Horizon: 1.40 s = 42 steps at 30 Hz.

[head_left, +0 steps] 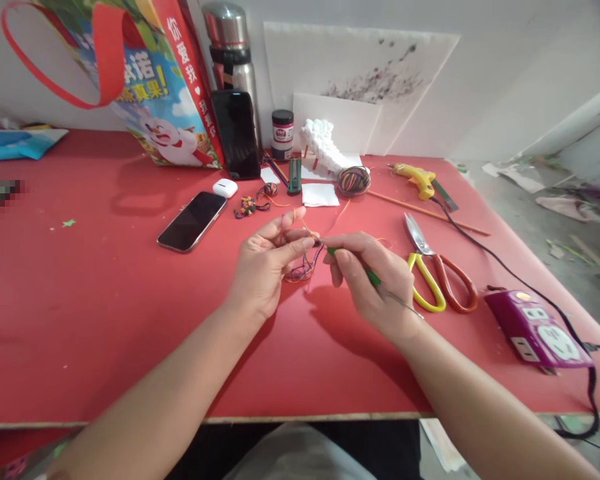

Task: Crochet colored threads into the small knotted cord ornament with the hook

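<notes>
Your left hand (263, 267) pinches thin, multicoloured looped thread (305, 269) just left of your right hand (377, 280), which grips a slim, green-handled metal tool (373, 277) slanting toward it, tip apparently touching.

Chinese lettering on the carrier bag is the only writing I can read with confidence.
Down the bag's red side panel (193, 73) I read "你爱我", a white heart, then "我爱你"; on its blue front (180, 127), a white "诺" and a yellow "真果!", with neighbouring characters partly behind the red handle (109, 60). From here, the label on the dark-lidded jar (283, 135) is too small for me to make out.
</notes>
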Each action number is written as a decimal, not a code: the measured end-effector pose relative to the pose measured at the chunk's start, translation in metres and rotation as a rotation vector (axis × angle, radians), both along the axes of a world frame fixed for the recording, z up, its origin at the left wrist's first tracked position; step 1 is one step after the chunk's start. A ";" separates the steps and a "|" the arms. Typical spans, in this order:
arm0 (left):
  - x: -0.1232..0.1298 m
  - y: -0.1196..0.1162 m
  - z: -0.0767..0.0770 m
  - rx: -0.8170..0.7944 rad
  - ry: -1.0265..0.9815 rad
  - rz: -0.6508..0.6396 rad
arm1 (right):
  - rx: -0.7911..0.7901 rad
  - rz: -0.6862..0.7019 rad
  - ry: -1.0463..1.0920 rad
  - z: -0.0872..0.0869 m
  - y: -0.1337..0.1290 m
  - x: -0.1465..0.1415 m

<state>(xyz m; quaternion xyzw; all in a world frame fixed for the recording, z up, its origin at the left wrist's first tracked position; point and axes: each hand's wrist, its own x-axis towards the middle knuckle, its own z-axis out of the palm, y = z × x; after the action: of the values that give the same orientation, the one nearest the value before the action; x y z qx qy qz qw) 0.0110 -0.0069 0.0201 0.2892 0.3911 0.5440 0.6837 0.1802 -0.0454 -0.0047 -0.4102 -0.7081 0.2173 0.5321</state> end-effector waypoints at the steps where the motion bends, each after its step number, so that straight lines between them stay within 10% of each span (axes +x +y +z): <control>1: 0.001 -0.001 0.000 0.027 0.022 0.012 | -0.007 -0.015 -0.011 0.001 0.000 0.000; 30: 0.007 -0.007 -0.005 0.068 -0.017 0.009 | -0.019 -0.139 0.030 -0.003 -0.001 -0.013; 42: 0.004 -0.003 0.003 -0.035 -0.094 -0.052 | 0.245 -0.098 -0.056 -0.012 0.004 -0.015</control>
<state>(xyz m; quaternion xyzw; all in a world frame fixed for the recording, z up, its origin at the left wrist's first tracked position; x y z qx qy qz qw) 0.0150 -0.0097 0.0227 0.2613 0.3604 0.5323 0.7201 0.1654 -0.0418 -0.0162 -0.3822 -0.7231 0.0915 0.5681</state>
